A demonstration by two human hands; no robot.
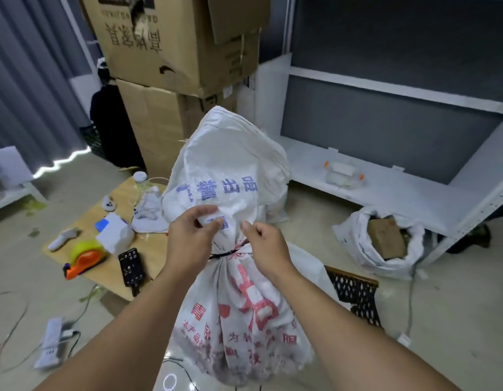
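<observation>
**Both hands at the neck of the tied sack**

The white woven sack [244, 311] is standing upright right in front of the person, apparently resting on the pale floor [456, 334], its long axis running up and down. A black tie [227, 253] is cinching the neck crosswise, and the loose top is billowing open above it.

The left hand [192, 232] is pinching a fold of that loose fabric between thumb and forefinger, just above the tie. The right hand [266, 244] is sitting against the neck on the other side, fingers curled in, thumb pointing out; whether those fingertips are gripping the tie's end I cannot tell, since the back of the hand is hiding them.

Here's the bit that counts, I'd say: the tie is lying just below both sets of fingers and slanting up toward the right hand, so the right is the nearer one to work it; the left looks to be steadying the top.

Around them, a low wooden board [109, 273] on the left is carrying a tape dispenser [85, 256] and a phone [131, 266]. Stacked cardboard boxes [171, 52] are rising behind; a black crate [357, 294] is sitting just beside the sack. White shelving [399, 187] is running along the right, with a second sack [357, 249] gaping open near its foot, well apart.
</observation>
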